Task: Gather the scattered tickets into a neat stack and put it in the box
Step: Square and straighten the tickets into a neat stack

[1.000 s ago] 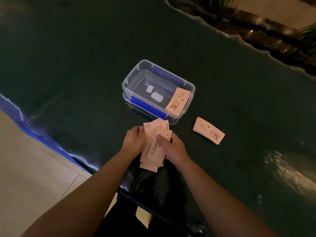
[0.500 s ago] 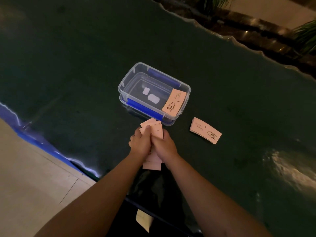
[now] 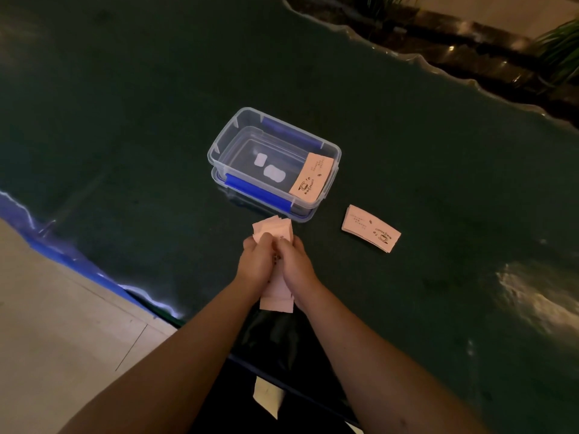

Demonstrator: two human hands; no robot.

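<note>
My left hand point(image 3: 255, 266) and my right hand point(image 3: 297, 267) press together around a bundle of pink tickets point(image 3: 274, 228), whose ends stick out above the fingers and below the wrists. The clear plastic box point(image 3: 225, 137) with blue side clips stands open just beyond my hands. One pink ticket point(image 3: 311, 178) leans inside it against the right end wall. A second small stack of tickets point(image 3: 369, 228) lies flat on the table to the right of my hands.
The dark green table point(image 3: 125, 120) has a wavy far edge point(image 3: 438, 70) and a blue-lit near edge point(image 3: 78, 264). Pale floor tiles point(image 3: 62, 339) lie at the lower left. Plants and a dark ledge sit beyond the far edge.
The fanned tickets have been squeezed together between both hands, which closed around them. The bundle now stands narrower and more aligned. The box and the other stack stayed put.
</note>
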